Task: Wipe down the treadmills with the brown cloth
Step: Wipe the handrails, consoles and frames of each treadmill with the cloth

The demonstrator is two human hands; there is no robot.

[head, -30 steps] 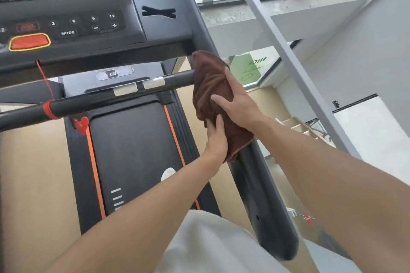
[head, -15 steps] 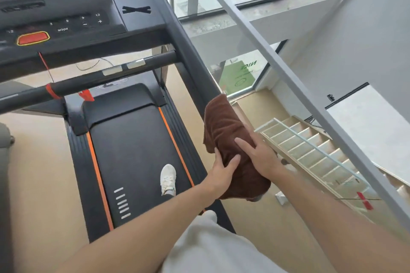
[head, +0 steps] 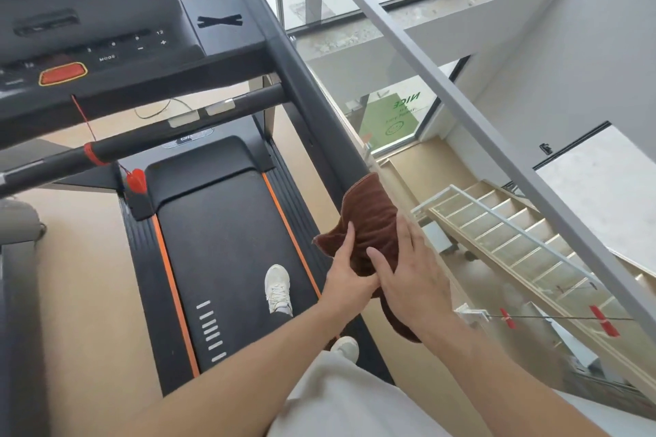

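Far left: grey padded edge of a neighbouring machine (head: 16, 223), partly in view, untouched.

Left to centre: black treadmill console with an orange-red stop button (head: 62, 73), above a black crossbar handle (head: 142, 142). A red safety cord and clip (head: 136, 181) hang from the bar, within reach of a runner.

Centre: black running belt with orange side stripes (head: 220, 248). A white lace-up sneaker (head: 278, 289) stands on it, so the person works from the deck itself.

Centre right: long black side handrail of the treadmill (head: 312, 110), sloping down from the console toward the person. The brown terry cloth (head: 369, 220) is draped over its lower stretch and covers it there; this suggests a wipe along the rail's length.

Left hand (head: 349, 277): forearm reaching forward and rightward, fingers extended up the inner side of the cloth, thumb side low. Grip appears to be a flat press with slight curl rather than a closed fist; the underside is hidden, so whether any finger wraps the rail cannot be told.

Right hand (head: 408, 273): forearm crossing in from the lower right, palm down on the outer side of the cloth, fingers straight and spread, pressing the fabric to the rail. The two hands meet at the cloth, sandwiching it.

Right: grey diagonal railing (head: 479, 110), and a pale staircase (head: 514, 234) below.
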